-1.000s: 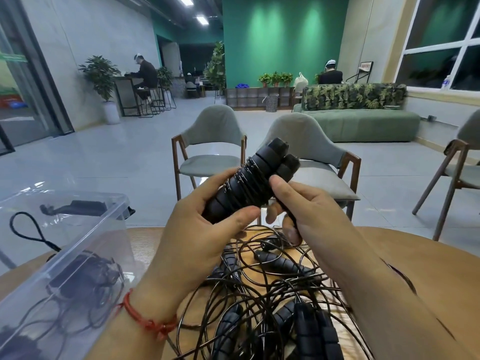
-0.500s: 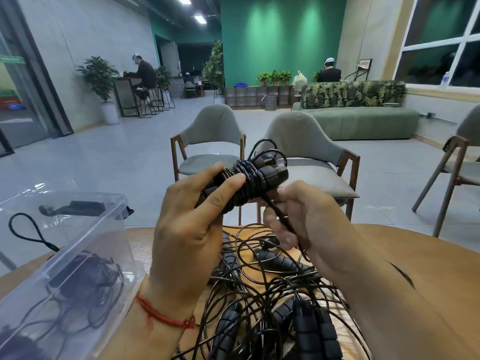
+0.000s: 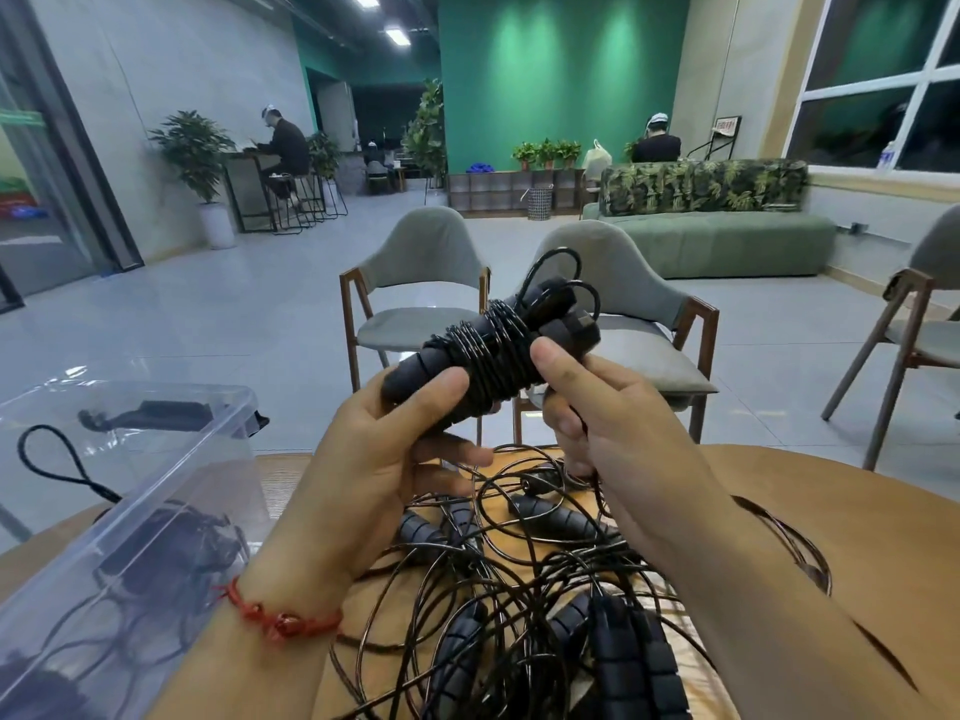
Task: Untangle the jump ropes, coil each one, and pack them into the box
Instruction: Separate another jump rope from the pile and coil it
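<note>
I hold a black jump rope bundle in front of me above the table: two ribbed handles side by side with thin black cord wound around them. My left hand grips the bundle's lower end, thumb over the handles. My right hand holds its upper part, thumb pressed on the wound cord, fingers curled beneath. A loose loop of cord sticks up at the top end. Below lies a tangled pile of ropes with several black handles. A clear plastic box at the left holds coiled ropes.
The round wooden table carries the pile and the box. Two grey chairs stand just beyond the table's far edge, another chair at the right. People sit far off in the room.
The bundle has been tilted and more cord is wound on it. My right hand moved from pulling the cord below up onto the bundle's upper end.
</note>
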Demonstrator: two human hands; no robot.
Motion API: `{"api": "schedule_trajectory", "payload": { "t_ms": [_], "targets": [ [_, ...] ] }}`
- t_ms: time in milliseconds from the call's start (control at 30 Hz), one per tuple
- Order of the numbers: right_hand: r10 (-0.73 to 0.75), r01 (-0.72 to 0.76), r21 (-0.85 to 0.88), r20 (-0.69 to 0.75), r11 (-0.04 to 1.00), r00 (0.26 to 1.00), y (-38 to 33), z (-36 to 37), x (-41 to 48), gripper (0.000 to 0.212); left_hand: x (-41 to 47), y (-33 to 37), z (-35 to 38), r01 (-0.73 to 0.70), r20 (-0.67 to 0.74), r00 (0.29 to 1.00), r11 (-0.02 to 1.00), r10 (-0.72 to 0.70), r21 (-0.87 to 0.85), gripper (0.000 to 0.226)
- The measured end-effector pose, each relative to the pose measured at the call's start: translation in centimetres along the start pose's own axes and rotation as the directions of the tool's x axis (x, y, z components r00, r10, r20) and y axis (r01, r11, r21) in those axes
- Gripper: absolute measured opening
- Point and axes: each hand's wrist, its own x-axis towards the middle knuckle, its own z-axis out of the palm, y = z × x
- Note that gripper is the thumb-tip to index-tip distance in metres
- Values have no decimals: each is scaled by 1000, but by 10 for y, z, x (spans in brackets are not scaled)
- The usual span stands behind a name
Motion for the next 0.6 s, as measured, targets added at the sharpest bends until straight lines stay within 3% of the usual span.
{"api": "schedule_trajectory", "payload": {
  "t_ms": [133,333,467,600],
  "targets": [
    [33,-35,40,57,999,998,-3,-2,2,40,1,0,-1,-99,-37,994,995,100,25,45],
    [58,-60,-127,-24,990,998,1,-2,4,35,-1,-7,2,-259,-132,941,917,310,303,46],
    [109,-110,-217,-17,970,994,2,-2,5,34,-5,-8,4,-391,-99,843,728,529,563,51],
    [108,-112,-312,-29,943,994,2,0,3,25,-7,-13,6,-507,-18,715,535,699,676,52]
  ]
}}
